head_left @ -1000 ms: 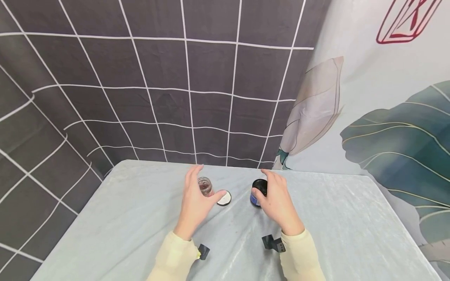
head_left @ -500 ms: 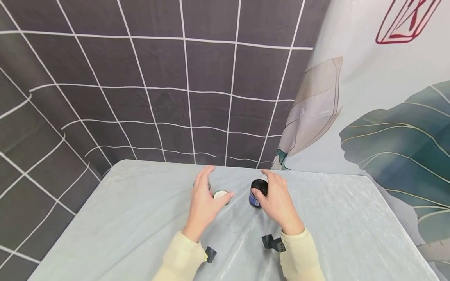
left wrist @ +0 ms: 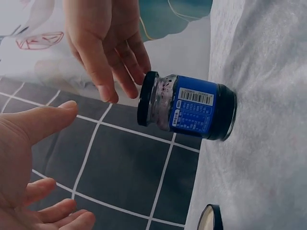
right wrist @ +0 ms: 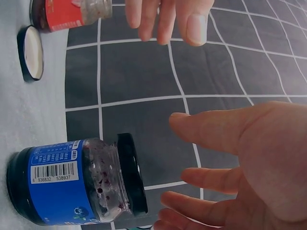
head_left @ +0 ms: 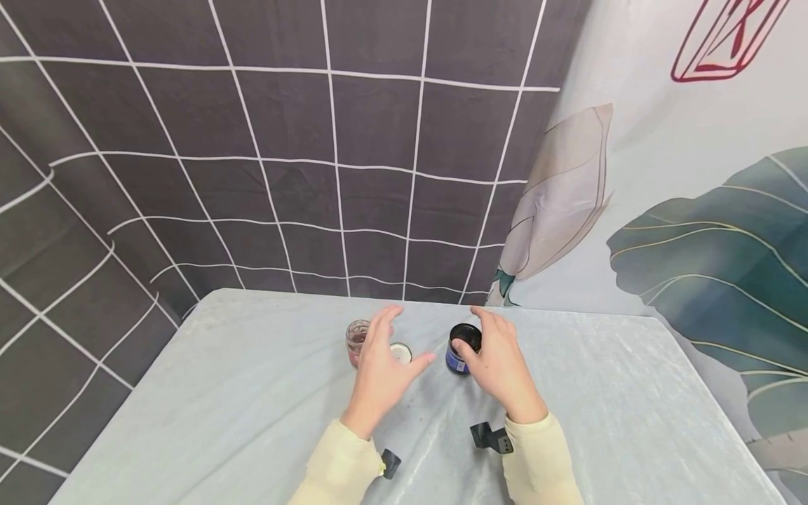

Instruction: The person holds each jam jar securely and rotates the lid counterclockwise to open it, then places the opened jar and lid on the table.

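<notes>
A jam jar (head_left: 455, 361) with a blue label and black lid stands upright on the table. My right hand (head_left: 501, 365) hovers at its lid, fingers spread; the right wrist view has a gap between that hand (right wrist: 249, 167) and the blue-labelled jar (right wrist: 60, 179). My left hand (head_left: 381, 372) is in the air left of it, thumb and fingers apart, holding nothing. Behind the left hand, partly covered, are a lidless glass jar (head_left: 355, 344) with a red label and a loose lid (head_left: 400, 352), pale inside up.
The table (head_left: 240, 393) has a light grey cloth with creases. A dark curtain (head_left: 284, 189) with white grid lines hangs behind it, and a leaf-patterned cloth (head_left: 713, 245) hangs at the right. A small black device (head_left: 491, 438) sits at the right wrist.
My left hand has moved right, from beside the open jar to past the loose lid, uncovering more of the open jar. The right hand stays almost still above the blue-labelled jar.
</notes>
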Available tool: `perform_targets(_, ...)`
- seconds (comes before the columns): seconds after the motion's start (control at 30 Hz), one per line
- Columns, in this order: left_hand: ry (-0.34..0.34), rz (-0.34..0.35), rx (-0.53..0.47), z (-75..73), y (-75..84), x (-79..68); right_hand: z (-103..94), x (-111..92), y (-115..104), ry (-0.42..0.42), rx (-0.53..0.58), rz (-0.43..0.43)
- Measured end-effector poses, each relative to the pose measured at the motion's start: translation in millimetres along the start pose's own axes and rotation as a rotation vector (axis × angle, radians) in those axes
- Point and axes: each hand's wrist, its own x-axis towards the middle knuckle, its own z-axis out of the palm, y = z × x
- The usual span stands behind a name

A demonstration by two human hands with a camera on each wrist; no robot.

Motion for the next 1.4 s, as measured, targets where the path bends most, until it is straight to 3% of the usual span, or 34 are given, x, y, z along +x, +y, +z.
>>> perform_targets(0.37, -0.042, 0.051, 0.059, 12.3, -3.9, 0.2, -0.2, 0.8, 1.4, -0.003, -0.005, 0.011)
perform_targets(0.8, -0.103, 0.011, 0.056, 28.6, -7.2, 0.0, -2.0, -0.3, 1.5, -0.028, -0.030, 0.020)
perform_targets(1.13, -0.093, -0.025, 0.068, 40.1, -11.4, -0.6, 1.7, 1.4, 3.7, -0.033, -0.042, 0.028)
perform_targets(1.4, -0.124, -0.043, 0.073, 50.2, -15.0, 0.3, 1.9, 1.1, 5.8, -0.030, -0.053, 0.025)
